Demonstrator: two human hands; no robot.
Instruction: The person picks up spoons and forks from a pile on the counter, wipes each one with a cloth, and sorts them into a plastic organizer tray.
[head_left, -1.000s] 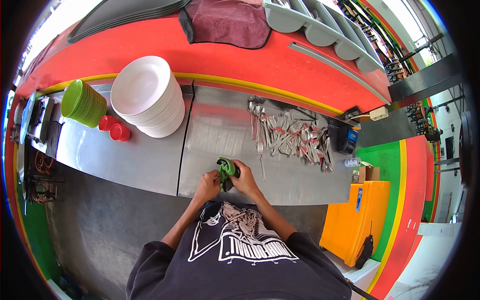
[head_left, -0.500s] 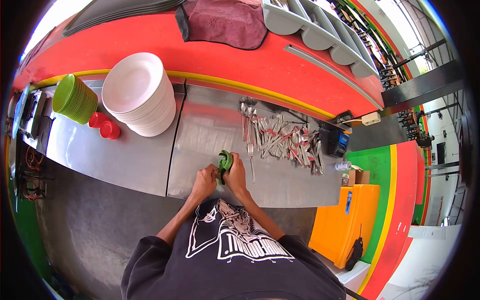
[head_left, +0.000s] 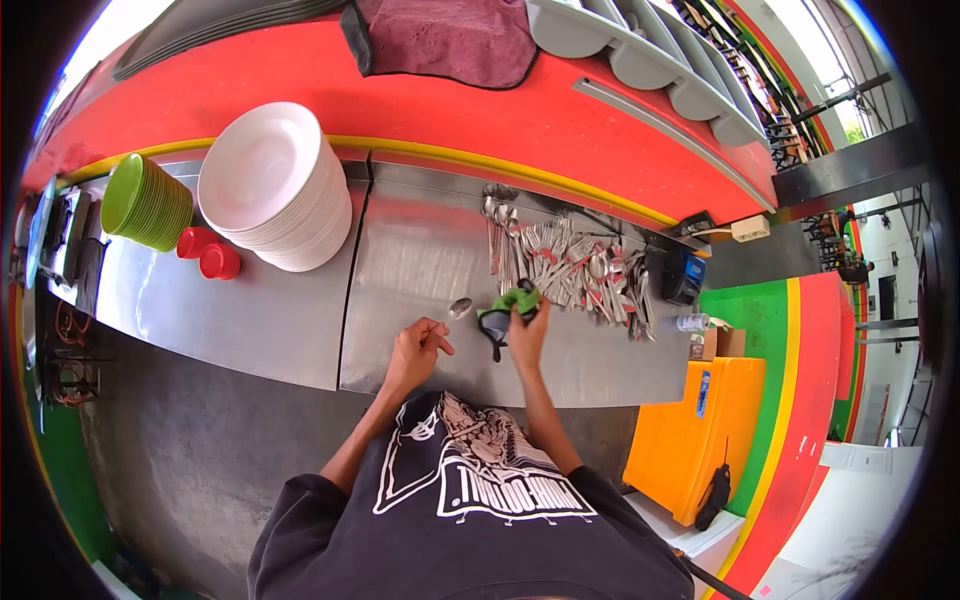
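Observation:
My left hand (head_left: 418, 350) is closed over the steel counter with a spoon (head_left: 460, 308) in its fingers, the bowl pointing up and away from me. To its right, my right hand (head_left: 528, 325) grips a bunched green and dark cloth (head_left: 512, 303) by the near edge of the cutlery pile (head_left: 570, 262). Loose forks and spoons make up the pile, some with red parts among them. The cloth covers part of the counter and the lower edge of the pile.
White plates (head_left: 270, 180), green bowls (head_left: 145, 200) and red cups (head_left: 220, 261) stand at the left. Above the red wall are a maroon cloth (head_left: 440, 40) and a grey cutlery tray (head_left: 640, 60). A card reader (head_left: 685, 278) and can (head_left: 692, 322) stand right, near an orange box (head_left: 680, 430).
My hands have moved apart. The right one has carried the cloth right toward the pile; the spoon now shows at my left hand. The single fork below the pile is no longer visible.

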